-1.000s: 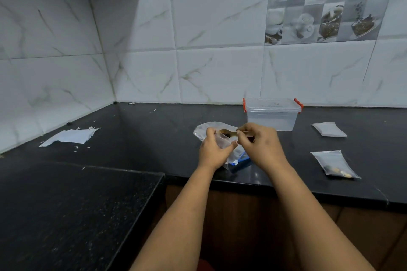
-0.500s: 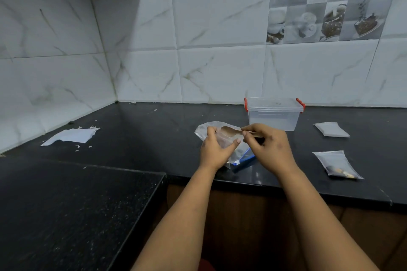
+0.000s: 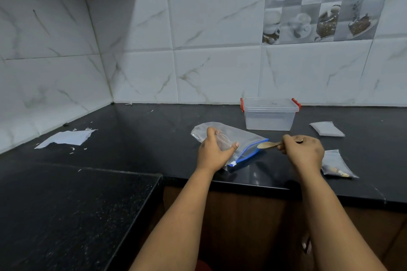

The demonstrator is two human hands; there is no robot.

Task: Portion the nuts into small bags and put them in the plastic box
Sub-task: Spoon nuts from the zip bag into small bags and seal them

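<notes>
My left hand [image 3: 214, 152] grips a small clear bag [image 3: 223, 141] held over a large zip bag with a blue seal [image 3: 246, 146] that lies on the black counter. My right hand [image 3: 302, 153] holds a wooden spoon [image 3: 269, 145], its bowl pointing left just outside the blue seal. The clear plastic box [image 3: 269, 114] with red clips stands closed behind, near the wall. A small bag with nuts in it [image 3: 335, 164] lies to the right of my right hand. A flat pile of small bags [image 3: 327, 128] lies further back on the right.
Torn white paper [image 3: 66, 138] and scraps lie on the counter [image 3: 154, 134] at the left. A lower black surface [image 3: 66, 211] fills the near left. The tiled wall runs behind the counter, with a cabinet overhead at the upper left.
My right hand has drawn the spoon out to the right, away from the small bag in my left hand. The left hand has stayed over the large bag.
</notes>
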